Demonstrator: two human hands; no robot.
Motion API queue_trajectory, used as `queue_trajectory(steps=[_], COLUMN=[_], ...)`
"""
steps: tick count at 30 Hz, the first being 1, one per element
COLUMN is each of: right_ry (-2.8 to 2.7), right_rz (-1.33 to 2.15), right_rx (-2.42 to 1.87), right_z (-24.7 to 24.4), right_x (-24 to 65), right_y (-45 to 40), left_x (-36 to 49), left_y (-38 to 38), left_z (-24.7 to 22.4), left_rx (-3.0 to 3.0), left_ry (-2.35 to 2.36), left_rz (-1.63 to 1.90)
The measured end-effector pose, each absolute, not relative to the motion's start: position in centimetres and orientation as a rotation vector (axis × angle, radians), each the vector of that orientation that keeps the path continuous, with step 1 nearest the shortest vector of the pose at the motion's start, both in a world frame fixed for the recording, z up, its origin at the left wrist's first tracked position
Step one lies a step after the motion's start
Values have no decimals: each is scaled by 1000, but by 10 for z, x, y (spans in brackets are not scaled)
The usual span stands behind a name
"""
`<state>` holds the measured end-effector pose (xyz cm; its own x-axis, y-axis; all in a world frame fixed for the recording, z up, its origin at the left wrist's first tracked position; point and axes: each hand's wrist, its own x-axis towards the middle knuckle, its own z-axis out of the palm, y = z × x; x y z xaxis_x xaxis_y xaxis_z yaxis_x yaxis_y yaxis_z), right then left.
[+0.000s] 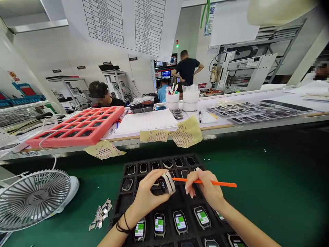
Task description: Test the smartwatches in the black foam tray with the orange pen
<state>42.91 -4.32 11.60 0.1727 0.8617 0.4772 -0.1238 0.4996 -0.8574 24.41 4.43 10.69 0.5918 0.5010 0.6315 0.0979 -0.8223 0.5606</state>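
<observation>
My left hand [145,197] grips a pale-cased smartwatch body [164,184] between thumb and fingers, tilted on edge with its dark screen lit and facing left. In my right hand [208,190] a thin orange stick [226,184] is pinched, its tip pointing left at the side of the watch; whether it touches cannot be made out. Both hands are above a black foam tray [118,202]. Strapless watch bodies sit in its compartments: dark-screened ones in the back rows, and several with green and white screens, such as this watch [159,224], nearer me.
A white fan [36,197] stands at left on the green mat [269,192], beside small scraps [101,214]. On the shelf are a pink foam tray [87,140], paper sheets [149,121], white pots [190,99] and clear trays [257,118]. Other people are in the background.
</observation>
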Motion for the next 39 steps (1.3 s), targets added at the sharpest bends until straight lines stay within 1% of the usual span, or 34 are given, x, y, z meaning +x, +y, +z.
queue_trajectory(steps=[7,11,17,30,39], right_ry=[-1259,-1262,-1315,-1329,-1377], right_rz=[728,728,725,737,677], right_rx=[-833,-846,-741,-828,-844], right_z=[112,112,113,108,106], right_x=[428,429,428,428,426], right_y=[-46,-46,-47,-47,-48], left_x=[244,245,246,245,245], left_y=[44,44,42,42,43], left_z=[106,108,111,111,108], left_rx=[2362,2348,2336,2328,2345], left_ry=[447,451,436,467,461], left_rz=[1166,1144,1095,1052,1083])
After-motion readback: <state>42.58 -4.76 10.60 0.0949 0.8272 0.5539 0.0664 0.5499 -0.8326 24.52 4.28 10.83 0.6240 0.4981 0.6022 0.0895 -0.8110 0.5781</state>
